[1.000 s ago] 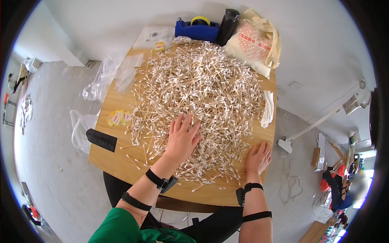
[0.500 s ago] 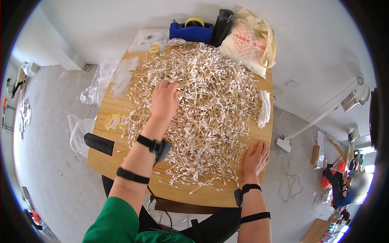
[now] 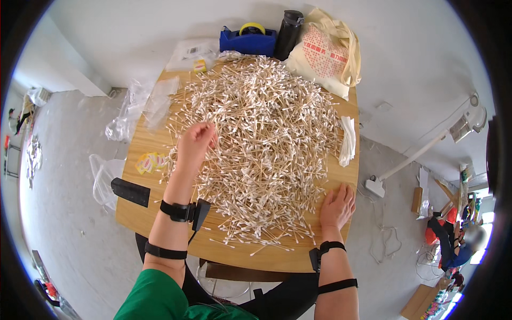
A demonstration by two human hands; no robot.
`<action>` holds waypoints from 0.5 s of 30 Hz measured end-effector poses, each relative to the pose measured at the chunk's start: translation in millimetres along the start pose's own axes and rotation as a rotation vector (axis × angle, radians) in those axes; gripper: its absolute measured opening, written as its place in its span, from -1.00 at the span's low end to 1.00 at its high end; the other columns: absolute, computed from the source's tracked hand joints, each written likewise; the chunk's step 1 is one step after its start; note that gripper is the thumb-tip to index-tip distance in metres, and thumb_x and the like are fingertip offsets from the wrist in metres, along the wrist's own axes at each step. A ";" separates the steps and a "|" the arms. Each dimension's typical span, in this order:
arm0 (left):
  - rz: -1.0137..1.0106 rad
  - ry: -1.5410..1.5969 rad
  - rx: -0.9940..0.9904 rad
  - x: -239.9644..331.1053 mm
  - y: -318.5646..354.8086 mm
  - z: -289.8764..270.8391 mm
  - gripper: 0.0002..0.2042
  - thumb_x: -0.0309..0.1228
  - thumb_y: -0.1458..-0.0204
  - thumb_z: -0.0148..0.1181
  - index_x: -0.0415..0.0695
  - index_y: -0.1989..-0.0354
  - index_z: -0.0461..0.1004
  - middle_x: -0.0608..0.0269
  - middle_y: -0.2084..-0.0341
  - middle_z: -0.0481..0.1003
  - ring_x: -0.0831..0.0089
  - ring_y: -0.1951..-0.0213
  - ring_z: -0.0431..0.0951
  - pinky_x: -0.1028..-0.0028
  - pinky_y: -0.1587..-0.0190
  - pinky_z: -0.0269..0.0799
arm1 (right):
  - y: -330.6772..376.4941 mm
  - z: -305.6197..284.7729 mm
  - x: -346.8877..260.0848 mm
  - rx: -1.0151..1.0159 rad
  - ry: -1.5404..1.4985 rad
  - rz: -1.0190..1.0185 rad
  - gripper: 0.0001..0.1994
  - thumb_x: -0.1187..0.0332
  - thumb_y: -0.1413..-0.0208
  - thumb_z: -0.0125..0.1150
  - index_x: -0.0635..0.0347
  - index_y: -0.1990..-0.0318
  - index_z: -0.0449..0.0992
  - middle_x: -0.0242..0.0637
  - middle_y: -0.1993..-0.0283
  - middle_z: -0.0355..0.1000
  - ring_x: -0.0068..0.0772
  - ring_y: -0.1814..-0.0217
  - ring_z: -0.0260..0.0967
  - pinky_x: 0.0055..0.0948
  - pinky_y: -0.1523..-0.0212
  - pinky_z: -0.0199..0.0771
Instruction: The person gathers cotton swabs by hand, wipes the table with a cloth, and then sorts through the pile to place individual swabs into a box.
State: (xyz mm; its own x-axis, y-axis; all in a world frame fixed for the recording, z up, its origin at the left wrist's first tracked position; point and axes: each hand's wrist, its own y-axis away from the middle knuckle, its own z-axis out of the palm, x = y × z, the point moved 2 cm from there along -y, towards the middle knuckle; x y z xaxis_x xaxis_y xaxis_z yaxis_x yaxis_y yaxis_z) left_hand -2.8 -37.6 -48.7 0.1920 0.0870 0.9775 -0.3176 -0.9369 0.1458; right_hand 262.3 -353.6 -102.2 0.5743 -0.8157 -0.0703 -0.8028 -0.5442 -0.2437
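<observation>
A large heap of cotton swabs (image 3: 261,138) is spread over most of a wooden table (image 3: 160,213). The left hand (image 3: 194,144) is laid on the heap's left edge, fingers curled narrowly into the swabs; whether any are pinched cannot be told. The right hand (image 3: 337,205) is pressed flat on the table at the heap's lower right edge, fingers close together, nothing held. At the far edge a blue tape dispenser (image 3: 248,40), a black bottle (image 3: 288,34) and a cloth bag (image 3: 325,53) are seen. Plastic bags (image 3: 136,109) hang off the left side. A black bar (image 3: 130,192) lies at the near left corner.
</observation>
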 end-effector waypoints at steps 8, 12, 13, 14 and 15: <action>0.535 -0.725 0.131 -5.4 -25.5 15.0 -0.71 -0.39 -0.09 0.23 -0.10 0.00 0.49 0.12 0.14 0.48 0.17 0.09 0.50 0.27 0.05 0.45 | -0.2 -2.9 -2.6 -0.031 -0.002 0.017 -0.50 0.17 -0.19 0.10 0.18 -0.23 0.31 -0.15 -0.31 0.20 -0.11 -0.42 0.04 -0.07 -0.34 0.03; 0.288 -0.800 0.027 -1.6 -44.9 42.4 -0.58 -0.38 -0.07 0.24 -0.08 -0.14 0.41 0.06 -0.06 0.39 0.08 -0.12 0.39 0.18 -0.14 0.35 | 2.6 -0.5 -2.2 -0.016 -0.001 0.015 -0.51 0.18 -0.18 0.10 0.18 -0.23 0.31 -0.14 -0.30 0.21 -0.10 -0.42 0.05 -0.08 -0.34 0.03; 0.302 -0.849 0.030 0.5 -49.5 46.6 -0.53 -0.37 -0.06 0.25 -0.07 -0.18 0.37 0.05 -0.10 0.36 0.05 -0.15 0.36 0.18 -0.18 0.32 | 1.4 1.0 -2.0 -0.016 0.002 0.016 -0.51 0.18 -0.18 0.10 0.18 -0.23 0.31 -0.14 -0.30 0.21 -0.10 -0.42 0.05 -0.08 -0.34 0.03; 0.311 -0.897 0.027 0.4 -53.2 51.5 -0.48 -0.36 -0.05 0.27 -0.07 -0.23 0.33 0.05 -0.14 0.34 0.02 -0.19 0.33 0.18 -0.22 0.30 | 1.3 1.6 -0.3 -0.007 -0.002 0.000 -0.51 0.18 -0.18 0.10 0.18 -0.23 0.31 -0.14 -0.30 0.21 -0.10 -0.42 0.05 -0.08 -0.34 0.03; 0.303 -0.822 -0.001 3.4 -57.1 53.3 -0.56 -0.39 -0.04 0.26 -0.10 -0.13 0.40 0.02 -0.12 0.36 0.05 -0.10 0.42 0.15 -0.14 0.36 | 2.1 1.3 0.4 -0.002 -0.007 -0.019 -0.51 0.18 -0.18 0.10 0.18 -0.23 0.31 -0.14 -0.30 0.21 -0.10 -0.41 0.05 -0.08 -0.34 0.03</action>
State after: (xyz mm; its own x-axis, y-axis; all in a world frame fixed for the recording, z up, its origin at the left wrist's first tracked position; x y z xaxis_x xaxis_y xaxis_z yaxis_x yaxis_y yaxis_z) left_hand 65.5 -1.8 -61.8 0.7076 -0.4372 0.5552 -0.4641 -0.8800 -0.1016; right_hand 261.0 -354.9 -104.1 0.5902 -0.8040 -0.0727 -0.7922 -0.5595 -0.2435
